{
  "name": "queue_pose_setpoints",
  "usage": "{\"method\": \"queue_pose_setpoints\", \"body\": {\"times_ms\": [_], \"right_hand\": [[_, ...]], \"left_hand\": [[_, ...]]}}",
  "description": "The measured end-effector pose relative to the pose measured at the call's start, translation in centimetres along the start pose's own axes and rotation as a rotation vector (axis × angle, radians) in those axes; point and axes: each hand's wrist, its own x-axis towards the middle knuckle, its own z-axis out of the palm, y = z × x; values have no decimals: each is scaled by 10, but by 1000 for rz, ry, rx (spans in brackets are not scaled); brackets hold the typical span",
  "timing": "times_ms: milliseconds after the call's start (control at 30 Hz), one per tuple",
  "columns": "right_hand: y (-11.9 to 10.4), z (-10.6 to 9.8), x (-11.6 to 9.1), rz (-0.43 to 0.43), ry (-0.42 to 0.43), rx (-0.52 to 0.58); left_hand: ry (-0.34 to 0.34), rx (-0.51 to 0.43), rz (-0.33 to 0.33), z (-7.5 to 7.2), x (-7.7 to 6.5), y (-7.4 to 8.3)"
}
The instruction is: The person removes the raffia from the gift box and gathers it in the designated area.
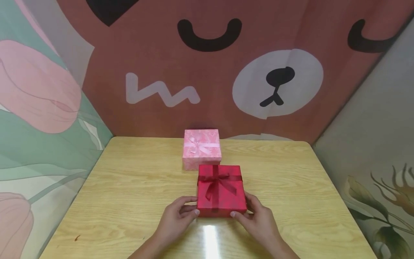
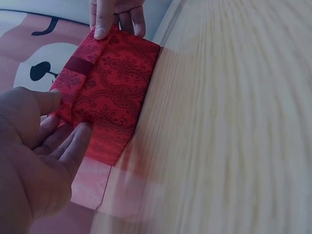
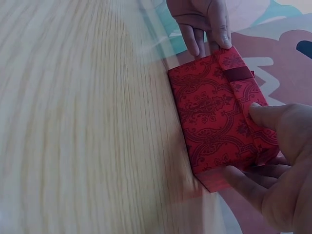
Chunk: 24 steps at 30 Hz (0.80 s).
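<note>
A red gift box (image 1: 231,201) with a dark red ribbon bow on its lid sits on the wooden table, right at the middle. My left hand (image 1: 176,217) holds its left side, thumb at the near left corner. On the opposite side my right hand (image 1: 260,219) grips the box, its thumb near the front right corner. Both wrist views show the patterned front of the red box (image 2: 122,83), the lid on it, and each thumb at the lid's edge with fingers along the side. Some fingertips are hidden behind the box.
Just behind the red box, slightly left, stands a pink gift box (image 1: 211,136) with a pale pink bow. The wooden table (image 1: 136,172) ends at a bear-printed cloth (image 1: 213,72) at the back. Printed panels flank it on both sides.
</note>
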Motion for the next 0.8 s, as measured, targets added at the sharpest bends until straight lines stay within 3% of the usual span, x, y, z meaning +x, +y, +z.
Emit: {"method": "queue_pose_setpoints", "body": {"times_ms": [300,600,800], "right_hand": [[-6,9,4,-30,-19,-37],[-6,11,5,-55,-24,-93],[-6,10,6,-62,-26,-169]], "left_hand": [[26,27,0,-9,-3,0],[48,9,14,-10,-3,0],[52,51,17,-10,-3,1]]}}
